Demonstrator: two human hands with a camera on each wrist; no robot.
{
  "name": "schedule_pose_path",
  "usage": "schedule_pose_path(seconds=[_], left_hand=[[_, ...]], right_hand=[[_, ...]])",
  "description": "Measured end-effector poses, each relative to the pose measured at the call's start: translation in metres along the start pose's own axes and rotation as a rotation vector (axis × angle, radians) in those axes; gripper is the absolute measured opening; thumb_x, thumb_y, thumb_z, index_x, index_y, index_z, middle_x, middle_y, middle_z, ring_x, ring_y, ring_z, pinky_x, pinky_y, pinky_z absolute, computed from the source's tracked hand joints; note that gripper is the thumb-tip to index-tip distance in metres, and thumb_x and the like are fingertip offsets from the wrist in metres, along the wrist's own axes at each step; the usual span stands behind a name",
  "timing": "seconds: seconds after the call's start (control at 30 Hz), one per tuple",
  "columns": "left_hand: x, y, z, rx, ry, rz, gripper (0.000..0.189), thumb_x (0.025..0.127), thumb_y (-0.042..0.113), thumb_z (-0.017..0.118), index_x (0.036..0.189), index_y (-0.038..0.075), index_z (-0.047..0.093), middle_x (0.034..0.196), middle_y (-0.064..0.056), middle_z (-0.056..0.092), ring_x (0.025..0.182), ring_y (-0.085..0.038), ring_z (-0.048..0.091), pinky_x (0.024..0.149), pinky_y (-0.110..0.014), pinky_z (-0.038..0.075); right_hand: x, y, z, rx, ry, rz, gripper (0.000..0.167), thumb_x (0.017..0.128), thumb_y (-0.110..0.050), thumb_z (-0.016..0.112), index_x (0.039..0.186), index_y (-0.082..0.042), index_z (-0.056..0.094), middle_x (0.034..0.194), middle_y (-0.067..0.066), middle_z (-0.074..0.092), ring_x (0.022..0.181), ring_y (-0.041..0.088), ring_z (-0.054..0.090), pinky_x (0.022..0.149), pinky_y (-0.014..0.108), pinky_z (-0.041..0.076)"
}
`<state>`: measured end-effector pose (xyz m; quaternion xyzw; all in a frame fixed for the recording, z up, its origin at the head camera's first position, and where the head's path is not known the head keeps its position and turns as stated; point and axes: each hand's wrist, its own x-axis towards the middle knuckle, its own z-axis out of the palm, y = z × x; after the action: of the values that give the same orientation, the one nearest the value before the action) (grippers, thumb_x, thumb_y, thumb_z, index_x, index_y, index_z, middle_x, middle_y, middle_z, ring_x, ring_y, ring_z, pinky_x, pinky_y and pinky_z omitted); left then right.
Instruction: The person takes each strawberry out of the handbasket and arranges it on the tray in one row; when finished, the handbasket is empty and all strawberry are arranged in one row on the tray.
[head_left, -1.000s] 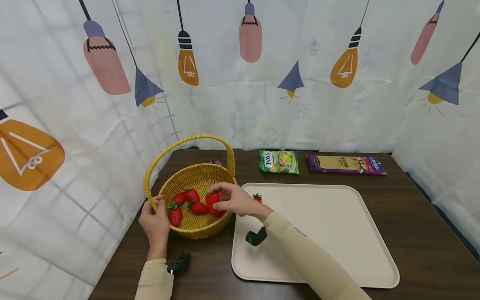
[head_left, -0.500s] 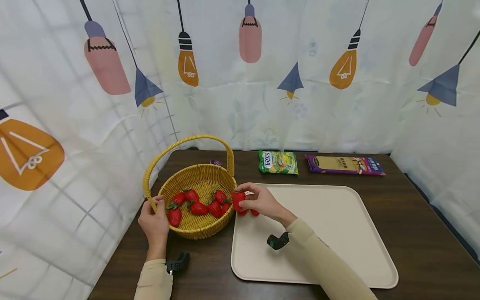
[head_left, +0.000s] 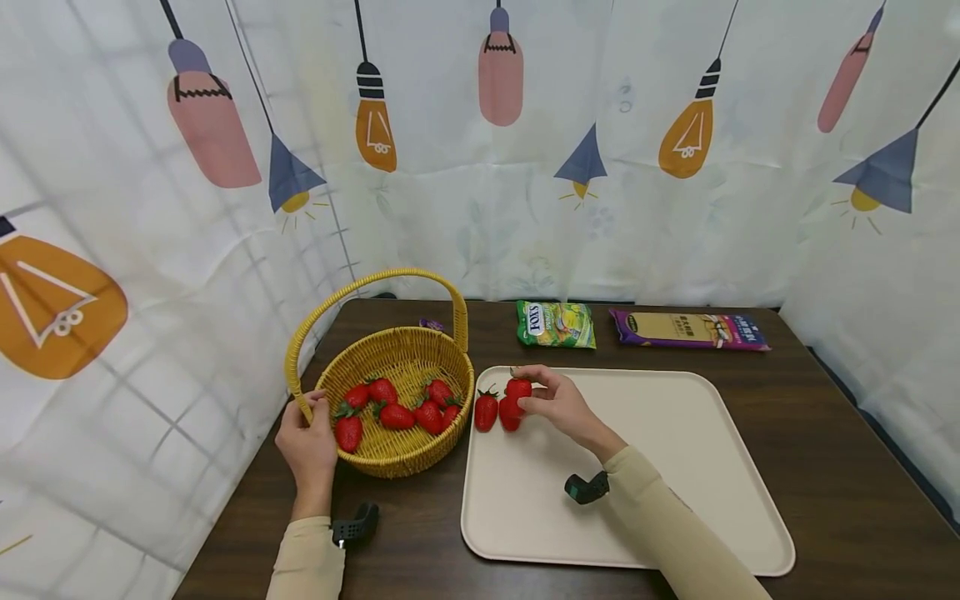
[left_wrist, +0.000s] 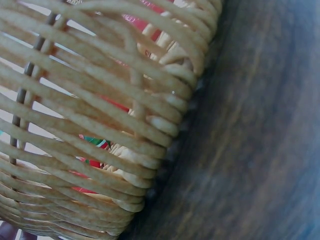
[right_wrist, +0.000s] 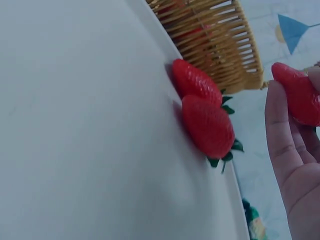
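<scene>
My left hand point(head_left: 309, 442) grips the yellow wicker basket point(head_left: 397, 462) at the foot of its handle, on the near left side. Several red strawberries point(head_left: 396, 417) with green leaves lie inside it. In the left wrist view the basket's woven wall point(left_wrist: 90, 115) fills much of the picture, with a bit of a finger at the lower left corner. My right hand point(head_left: 566, 407) pinches a strawberry point(right_wrist: 300, 97) between thumb and fingers, over the left part of the beige tray point(head_left: 637, 500). Two more strawberries lie side by side on that tray, one point(right_wrist: 195, 80) nearer the basket, the other point(right_wrist: 207, 127) beside it.
Behind the tray lie a green candy bag point(head_left: 557, 325) and a long purple food packet point(head_left: 690, 330). A small purple wrapper point(head_left: 431, 324) shows behind the basket. Patterned curtains point(head_left: 480, 217) stand along the back and sides of the dark wooden table point(head_left: 420, 542).
My right hand has lifted a strawberry out of the basket and carried it right, over the tray. The left hand has kept its hold on the basket.
</scene>
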<state>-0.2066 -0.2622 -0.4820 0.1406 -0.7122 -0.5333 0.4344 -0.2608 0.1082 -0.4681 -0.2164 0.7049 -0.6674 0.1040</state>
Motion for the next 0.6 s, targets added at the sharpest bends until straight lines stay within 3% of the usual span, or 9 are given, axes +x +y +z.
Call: schedule_pose_path(seconds=[0.23, 0.47, 0.6], left_hand=[[0.002, -0.005, 0.0, 0.014, -0.006, -0.007, 0.019, 0.095, 0.006, 0.057, 0.095, -0.011, 0.066, 0.103, -0.021, 0.068, 0.082, 0.003, 0.054, 0.068, -0.021, 0.036], [0.002, -0.005, 0.0, 0.002, 0.002, -0.014, 0.017, 0.095, 0.009, 0.059, 0.093, -0.006, 0.066, 0.099, -0.011, 0.068, 0.082, -0.001, 0.055, 0.07, -0.021, 0.036], [0.001, -0.003, 0.0, -0.01, 0.004, -0.013, 0.017, 0.095, 0.011, 0.059, 0.092, -0.005, 0.066, 0.099, -0.014, 0.069, 0.081, -0.002, 0.056, 0.07, -0.022, 0.037]], right_hand=[[-0.008, 0.012, -0.014, 0.01, 0.055, -0.014, 0.043, 0.091, 0.002, 0.062, 0.133, 0.005, 0.051, 0.131, 0.026, 0.051, 0.099, 0.029, 0.064, 0.079, 0.033, 0.056], [-0.015, 0.022, -0.028, 0.012, 0.128, 0.037, 0.041, 0.092, -0.001, 0.06, 0.132, 0.004, 0.053, 0.132, 0.027, 0.049, 0.096, 0.024, 0.062, 0.075, 0.03, 0.056], [-0.017, 0.028, -0.032, -0.004, 0.151, 0.06, 0.039, 0.092, -0.003, 0.06, 0.13, 0.002, 0.054, 0.131, 0.025, 0.051, 0.096, 0.024, 0.06, 0.074, 0.029, 0.055]])
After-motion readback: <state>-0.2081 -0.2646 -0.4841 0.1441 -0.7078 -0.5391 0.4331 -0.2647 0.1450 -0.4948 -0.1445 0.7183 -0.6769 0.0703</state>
